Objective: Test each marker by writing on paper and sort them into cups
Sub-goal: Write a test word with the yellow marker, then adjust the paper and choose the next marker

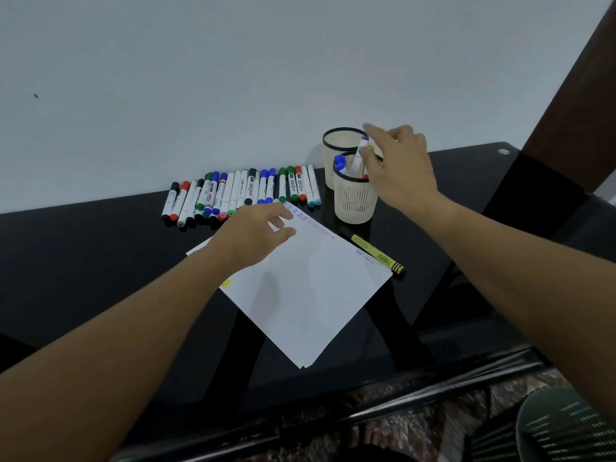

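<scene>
Item in hand: white-barrelled marker [361, 149], upright over the near mesh cup [354, 198], pinched near its top by the fingertips of the right hand [401, 165]; cap colour partly hidden, seemingly blue-violet. Step judged: dropping a tested marker into its cup. Best done by lowering it straight between the blue-capped markers already standing there, releasing only once the tip is below the rim, without nudging the light cup. Far mesh cup [343, 145], touching or just behind the near one; contents not visible. Left hand [256, 233], fingers relaxed and spread, resting on the far corner of the paper [306, 288], holding nothing, well placed to steady the sheet. Faint blue test scribbles along the paper's far edge, unreadable. Row of untested markers [240, 193] lying side by side near the wall; barrel labels present, too small to read. Yellow highlighter [378, 256] beside the paper, print and barcode illegible. Black tabletop [83, 261].
</scene>
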The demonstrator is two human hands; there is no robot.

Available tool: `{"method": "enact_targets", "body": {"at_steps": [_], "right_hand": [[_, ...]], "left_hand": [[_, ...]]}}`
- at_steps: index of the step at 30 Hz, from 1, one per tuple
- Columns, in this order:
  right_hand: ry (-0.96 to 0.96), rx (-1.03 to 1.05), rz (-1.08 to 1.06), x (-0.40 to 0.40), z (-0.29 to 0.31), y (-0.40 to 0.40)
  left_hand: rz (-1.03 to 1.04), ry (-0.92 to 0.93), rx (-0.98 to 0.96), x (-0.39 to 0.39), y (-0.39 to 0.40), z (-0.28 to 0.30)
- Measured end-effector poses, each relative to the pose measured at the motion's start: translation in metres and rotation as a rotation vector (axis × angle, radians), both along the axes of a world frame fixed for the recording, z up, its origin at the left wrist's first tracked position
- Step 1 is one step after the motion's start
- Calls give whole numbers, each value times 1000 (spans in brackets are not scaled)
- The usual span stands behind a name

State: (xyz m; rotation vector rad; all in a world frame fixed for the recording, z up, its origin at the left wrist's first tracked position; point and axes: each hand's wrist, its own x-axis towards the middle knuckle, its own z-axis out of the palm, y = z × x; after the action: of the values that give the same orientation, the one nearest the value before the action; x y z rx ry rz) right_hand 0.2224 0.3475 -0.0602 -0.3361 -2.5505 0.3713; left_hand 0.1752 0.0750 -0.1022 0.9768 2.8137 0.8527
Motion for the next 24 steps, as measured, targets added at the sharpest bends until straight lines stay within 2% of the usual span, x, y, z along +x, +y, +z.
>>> {"method": "enact_targets", "body": {"at_steps": [4, 6, 9, 14, 24], "right_hand": [[263, 65, 111, 11, -7, -34], [267, 18, 236, 13, -12, -58], [53, -50, 388, 9, -30, -91], [-307, -39, 429, -16, -69, -117], [-450, -20, 442, -82, -93, -156]], "left_hand": [[64, -24, -22, -6, -24, -9], [103, -36, -24, -8, -43, -16], [163, -21, -27, -8, -74, -30], [225, 52, -28, -6, -118, -62], [245, 169, 52, -7, -129, -85]]}}
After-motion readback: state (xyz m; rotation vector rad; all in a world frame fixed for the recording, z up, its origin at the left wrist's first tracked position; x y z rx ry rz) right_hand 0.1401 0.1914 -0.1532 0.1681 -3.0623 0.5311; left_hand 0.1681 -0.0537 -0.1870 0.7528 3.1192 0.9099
